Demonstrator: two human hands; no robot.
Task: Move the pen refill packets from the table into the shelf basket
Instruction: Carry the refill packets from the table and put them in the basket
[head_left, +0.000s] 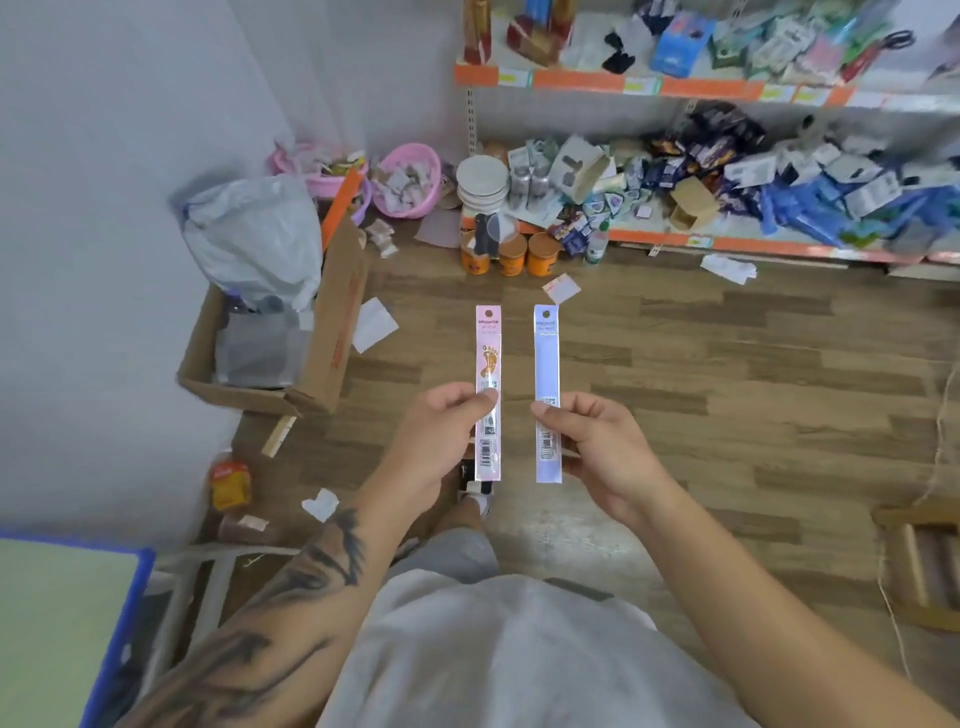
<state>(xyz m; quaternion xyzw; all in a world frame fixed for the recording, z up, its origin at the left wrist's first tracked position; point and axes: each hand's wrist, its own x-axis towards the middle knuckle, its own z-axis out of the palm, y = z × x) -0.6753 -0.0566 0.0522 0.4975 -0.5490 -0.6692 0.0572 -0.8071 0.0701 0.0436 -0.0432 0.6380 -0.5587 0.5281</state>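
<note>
A person stands holding two packets upright: left hand (441, 421) pinches a pink packet (488, 387), right hand (592, 436) a lilac packet (547, 389). Shelf (675, 85) at one o'clock; carry both level, pinches firm.

Print on both packets (488, 358) is too blurred to read.

Wood-plank floor (727, 364): open cardboard box (332, 332) at left, three orange cups (511, 254) by the shelf foot, paper scraps (727, 267) scattered. Lower shelf (753, 244) heaped with small packets (810, 182); counter (57, 623) corner bottom-left.
</note>
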